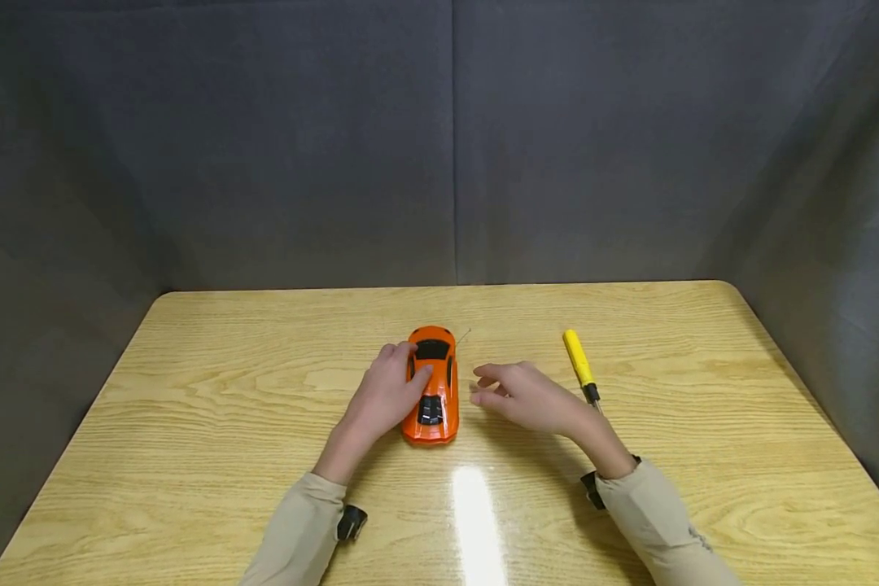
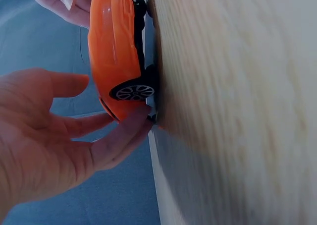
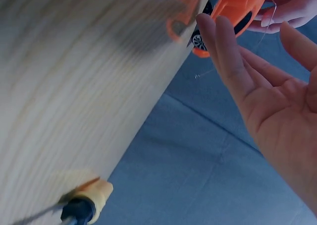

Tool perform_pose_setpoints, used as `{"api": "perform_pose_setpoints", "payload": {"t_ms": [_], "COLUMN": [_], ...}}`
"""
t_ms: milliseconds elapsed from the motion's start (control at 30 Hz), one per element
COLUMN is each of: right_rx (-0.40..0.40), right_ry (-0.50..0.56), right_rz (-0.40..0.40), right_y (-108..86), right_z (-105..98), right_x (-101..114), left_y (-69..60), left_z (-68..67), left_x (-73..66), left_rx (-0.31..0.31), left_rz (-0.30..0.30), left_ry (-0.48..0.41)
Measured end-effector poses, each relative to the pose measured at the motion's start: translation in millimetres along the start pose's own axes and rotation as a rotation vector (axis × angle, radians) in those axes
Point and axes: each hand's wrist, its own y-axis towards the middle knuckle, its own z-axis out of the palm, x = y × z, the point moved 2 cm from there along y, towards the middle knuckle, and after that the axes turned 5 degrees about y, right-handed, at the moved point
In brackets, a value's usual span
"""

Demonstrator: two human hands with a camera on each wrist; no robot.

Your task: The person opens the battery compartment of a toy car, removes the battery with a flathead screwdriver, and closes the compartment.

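An orange toy car [image 1: 432, 382] with black windows and dark wheels sits on the wooden table. My left hand [image 1: 390, 387] holds it from the left, thumb over the top and fingers along the side; the left wrist view shows those fingers [image 2: 121, 136] low beside a wheel. A thin wire [image 1: 465, 335] sticks out near the car's far right side. To the right of the car, my right hand [image 1: 531, 396] hovers with loosely bent fingers and holds nothing. In the right wrist view its fingertips overlap the car [image 3: 237, 9], with a gap visible from the head.
A screwdriver [image 1: 579, 358] with a yellow handle and black collar lies right of the right hand, its shaft partly hidden by the forearm. Dark grey fabric walls [image 1: 454, 163] stand behind and beside the table [image 1: 227, 456].
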Motion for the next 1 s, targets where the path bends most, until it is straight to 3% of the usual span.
{"api": "perform_pose_setpoints", "payload": {"t_ms": [233, 500, 767, 867, 1000], "right_rx": [0.04, 0.089, 0.078, 0.081, 0.104], "right_ry": [0.068, 0.133, 0.138, 0.236, 0.5], "right_rz": [-0.005, -0.031, -0.022, -0.007, 0.059], "right_y": [1.4, 3.6, 3.2, 3.9, 5.3], "right_z": [7.4, 12.3, 14.2, 15.3, 17.0], "right_x": [0.3, 1.5, 1.2, 1.3, 1.3], "left_y": [-1.3, -1.4, 0.0, 0.4, 0.2], "left_z": [2.0, 2.5, 3.4, 3.4, 4.6], "left_x": [-0.2, 0.9, 2.5, 1.7, 0.3], "left_rx": [0.039, 0.049, 0.055, 0.052, 0.061], "left_rz": [-0.017, 0.005, -0.012, -0.013, -0.006], "left_ry": [0.002, 0.011, -0.03, -0.037, -0.038]}}
